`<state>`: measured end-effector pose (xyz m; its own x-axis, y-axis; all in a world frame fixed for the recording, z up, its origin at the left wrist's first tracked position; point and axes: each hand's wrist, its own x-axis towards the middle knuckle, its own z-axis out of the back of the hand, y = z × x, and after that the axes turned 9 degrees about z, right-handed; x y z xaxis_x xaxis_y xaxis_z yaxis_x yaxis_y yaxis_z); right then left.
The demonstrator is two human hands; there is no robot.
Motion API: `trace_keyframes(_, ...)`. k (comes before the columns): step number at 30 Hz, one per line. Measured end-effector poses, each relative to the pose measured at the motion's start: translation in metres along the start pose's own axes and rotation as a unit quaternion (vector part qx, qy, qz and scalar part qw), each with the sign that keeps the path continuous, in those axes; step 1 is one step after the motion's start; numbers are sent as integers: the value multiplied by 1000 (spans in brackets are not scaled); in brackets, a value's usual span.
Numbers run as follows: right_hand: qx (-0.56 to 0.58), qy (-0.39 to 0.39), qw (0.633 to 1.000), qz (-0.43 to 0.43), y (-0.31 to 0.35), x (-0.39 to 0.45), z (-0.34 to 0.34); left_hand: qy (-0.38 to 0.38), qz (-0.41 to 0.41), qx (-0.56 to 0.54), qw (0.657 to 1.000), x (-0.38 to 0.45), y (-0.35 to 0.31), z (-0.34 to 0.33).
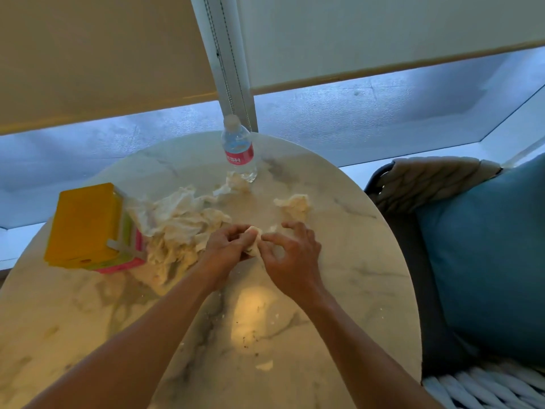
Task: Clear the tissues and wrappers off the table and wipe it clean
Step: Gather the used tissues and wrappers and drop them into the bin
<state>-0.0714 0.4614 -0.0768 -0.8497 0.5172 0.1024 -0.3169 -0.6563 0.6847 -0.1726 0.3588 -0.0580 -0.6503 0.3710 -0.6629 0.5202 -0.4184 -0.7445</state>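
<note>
Two bare forearms are seen reaching in from the bottom edge over a round marble table (339, 290). Nearest the camera, a small tissue scrap (264, 365) and dark crumbs (246, 339) lie on the tabletop. At mid-table a small tissue wad (254, 240) is held btwn both hands: it is gripped by the curled fingers of the left hand (225, 246), and its right edge is pinched by thumb and forefinger of the right hand (290, 255), w/ the other right fingers spread above. A big heap of crumpled tissues (177, 225) is piled just left of the hands, touching a stack of bright yellow, green and pink boxes (85, 225) at the table's left edge. One crumpled tissue (295, 205) lies beyond the right hand; another (234, 184) is set against the base of a water bottle (239, 149), upright at the far edge. A chair w/ a teal cushion (483, 255) is seen at right.
</note>
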Motion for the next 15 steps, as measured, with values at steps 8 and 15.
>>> trace_keyframes(8, -76, -50, 995, -48, -44, 58, 18, -49, 10, -27, 998, -16, 21, 27)
trace_keyframes(15, -103, 54, 993, -31, -54, 61, 16, -63, -12, -52, 997, -45, 38, 41)
